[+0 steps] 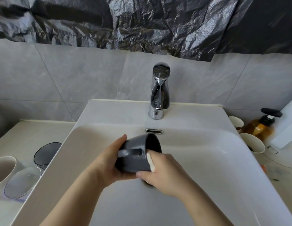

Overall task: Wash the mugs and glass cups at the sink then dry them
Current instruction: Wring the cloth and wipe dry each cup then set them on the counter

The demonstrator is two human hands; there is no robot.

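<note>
Over the white sink [207,160] I hold a dark grey mug [133,158] tipped on its side, its mouth facing right and its handle facing me. My left hand [107,162] grips the mug around its base. My right hand [160,172] presses a pale sponge [150,161] against the mug's rim and side. On the counter to the left stand a smoky glass cup [46,153], a clear glass cup [22,181] and a beige mug [4,168].
A chrome tap [159,92] stands behind the basin, with no water running. At the right are two pale cups [252,142], an amber soap pump bottle [262,126] and a white object. Grey tiles and black plastic sheeting cover the wall.
</note>
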